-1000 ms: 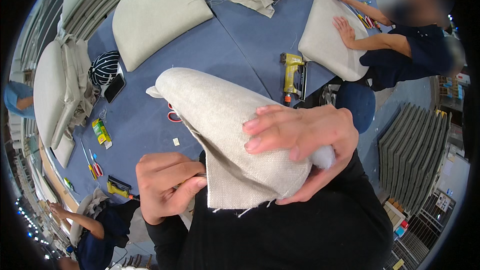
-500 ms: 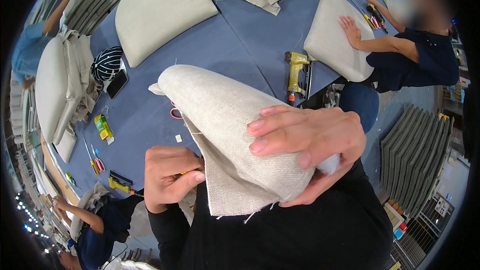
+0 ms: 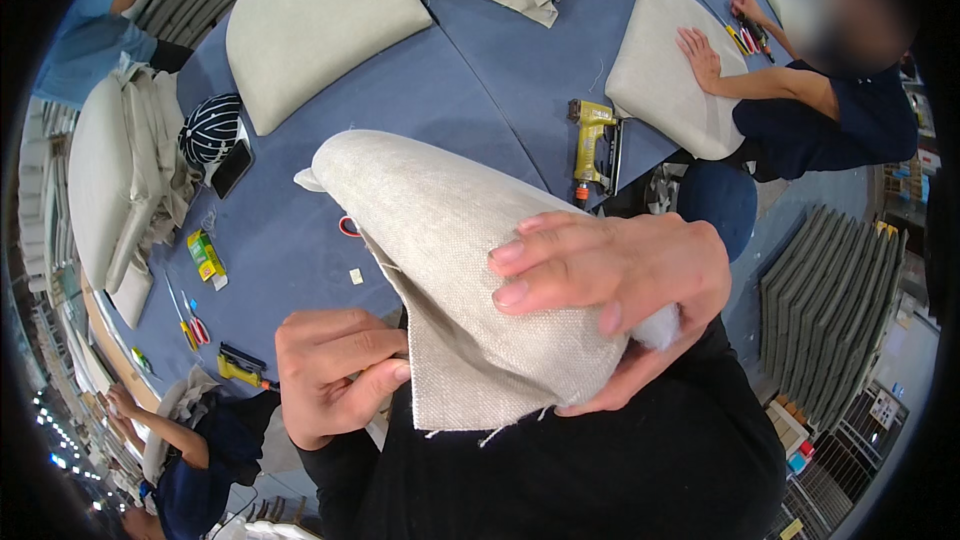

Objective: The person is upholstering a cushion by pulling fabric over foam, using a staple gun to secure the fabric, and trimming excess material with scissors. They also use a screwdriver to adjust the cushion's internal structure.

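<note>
I hold a beige woven cushion cover (image 3: 440, 240) up in front of my chest, over the blue table (image 3: 480, 90). My right hand (image 3: 620, 300) wraps over its stuffed lower end, fingers spread on the fabric, with a tuft of white filling showing at the thumb. My left hand (image 3: 335, 375) pinches the cover's loose lower edge, where frayed threads hang down. The cover's far corner points away from me toward the table.
A yellow staple gun (image 3: 590, 145) lies on the table to the right. A finished cushion (image 3: 320, 20) rests at the back. A person in dark blue (image 3: 810, 120) presses a cushion (image 3: 670, 70) at the right. A striped cap, phone, scissors and stacked cushions sit left.
The cover and both hands have stayed in nearly the same grip. My left hand has shifted slightly right along the fabric's lower edge.
</note>
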The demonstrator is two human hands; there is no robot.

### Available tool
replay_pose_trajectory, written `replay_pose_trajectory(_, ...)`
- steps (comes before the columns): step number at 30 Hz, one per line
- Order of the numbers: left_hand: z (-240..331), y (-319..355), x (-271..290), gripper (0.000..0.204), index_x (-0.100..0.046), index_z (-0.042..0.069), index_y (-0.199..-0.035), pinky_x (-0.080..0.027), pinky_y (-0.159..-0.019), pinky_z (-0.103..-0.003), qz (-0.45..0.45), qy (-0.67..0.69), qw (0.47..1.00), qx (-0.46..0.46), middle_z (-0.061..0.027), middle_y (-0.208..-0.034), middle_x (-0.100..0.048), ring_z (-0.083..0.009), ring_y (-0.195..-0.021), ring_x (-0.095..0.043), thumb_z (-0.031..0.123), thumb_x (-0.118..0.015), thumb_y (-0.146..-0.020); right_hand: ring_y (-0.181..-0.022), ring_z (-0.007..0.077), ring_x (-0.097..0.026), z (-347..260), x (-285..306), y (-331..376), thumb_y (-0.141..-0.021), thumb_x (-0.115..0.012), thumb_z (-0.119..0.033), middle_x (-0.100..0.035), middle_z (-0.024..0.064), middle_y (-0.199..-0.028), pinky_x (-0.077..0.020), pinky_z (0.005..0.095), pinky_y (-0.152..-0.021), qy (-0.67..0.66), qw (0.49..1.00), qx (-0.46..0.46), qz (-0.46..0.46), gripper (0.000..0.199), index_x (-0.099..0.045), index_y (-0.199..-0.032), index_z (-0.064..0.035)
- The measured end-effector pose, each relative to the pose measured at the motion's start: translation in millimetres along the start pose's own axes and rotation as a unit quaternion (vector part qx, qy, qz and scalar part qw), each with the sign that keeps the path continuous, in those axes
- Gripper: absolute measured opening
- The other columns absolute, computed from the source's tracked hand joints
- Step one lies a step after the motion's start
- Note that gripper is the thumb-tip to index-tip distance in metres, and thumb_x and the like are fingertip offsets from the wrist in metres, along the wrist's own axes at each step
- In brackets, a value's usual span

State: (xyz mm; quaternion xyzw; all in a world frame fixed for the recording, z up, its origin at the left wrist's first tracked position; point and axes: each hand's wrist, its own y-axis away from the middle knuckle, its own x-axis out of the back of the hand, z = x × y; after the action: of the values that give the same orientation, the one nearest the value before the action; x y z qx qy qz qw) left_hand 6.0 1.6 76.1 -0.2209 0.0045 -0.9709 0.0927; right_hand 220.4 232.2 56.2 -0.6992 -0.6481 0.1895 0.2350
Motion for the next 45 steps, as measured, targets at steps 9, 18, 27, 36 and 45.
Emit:
replay_pose_trajectory(9,8.3,9.3,3.1,0.024,-0.081,-0.001,-0.091,-0.044,-0.051,-0.032,-0.024,-0.002,0.999,0.037,-0.0106,-0.069,-0.069,-0.0213,-0.055,-0.064,0.023,-0.083,-0.087,-0.140,0.0552,-0.054,3.2,0.5,3.5,-0.062,-0.103,-0.006,-0.064,0.0409,-0.135,-0.0337,0.0630,-0.119,-0.014,1.000,0.001,-0.017,0.119,-0.037,-0.161,-0.0110)
replay_pose_trajectory(18,-52.1,38.7,44.2,0.025,-0.081,-0.004,-0.091,-0.045,-0.054,-0.031,-0.041,0.149,0.987,0.036,-0.0100,-0.072,-0.070,-0.0192,-0.058,-0.063,0.021,-0.082,-0.088,-0.116,0.0356,-0.068,7.1,3.4,1.5,-0.079,-0.090,-0.001,-0.072,0.0195,-0.111,-0.0482,0.0490,-0.105,-0.085,0.985,-0.055,0.141,0.067,-0.050,-0.131,-0.0083)
replay_pose_trajectory(27,37.0,-93.6,-16.6,0.014,-0.078,-0.001,-0.095,-0.043,-0.057,-0.027,0.269,-0.094,0.957,-0.045,-0.0050,-0.071,-0.068,-0.0076,-0.060,-0.055,0.011,-0.082,-0.089,-0.067,0.0108,-0.042,12.9,39.5,-42.9,-0.109,-0.052,-0.057,-0.043,-0.0031,-0.080,-0.0410,0.0282,-0.067,-0.342,0.859,-0.237,0.299,0.044,-0.049,-0.122,-0.0145)
replay_pose_trajectory(36,59.5,-171.0,-5.9,0.027,-0.075,-0.002,-0.086,-0.046,-0.065,-0.027,-0.018,-0.058,0.998,-0.001,-0.0028,-0.069,-0.066,-0.0069,-0.070,-0.057,0.022,-0.088,-0.087,-0.091,0.0149,-0.054,18.4,31.8,-45.9,-0.111,-0.045,-0.051,-0.057,0.0024,-0.100,-0.0452,0.0326,-0.083,-0.360,0.834,-0.216,0.357,0.045,-0.047,-0.137,-0.0149)
replay_pose_trajectory(45,31.6,-183.9,-24.7,0.023,-0.073,-0.004,-0.093,-0.046,-0.066,-0.029,0.002,-0.045,0.999,-0.020,-0.0067,-0.071,-0.066,-0.0084,-0.069,-0.053,0.018,-0.079,-0.095,-0.095,0.0109,-0.060,27.1,38.4,-22.2,-0.111,-0.060,-0.029,-0.065,0.0017,-0.107,-0.0491,0.0280,-0.085,-0.196,0.889,-0.221,0.350,0.028,-0.059,-0.131,-0.0092)
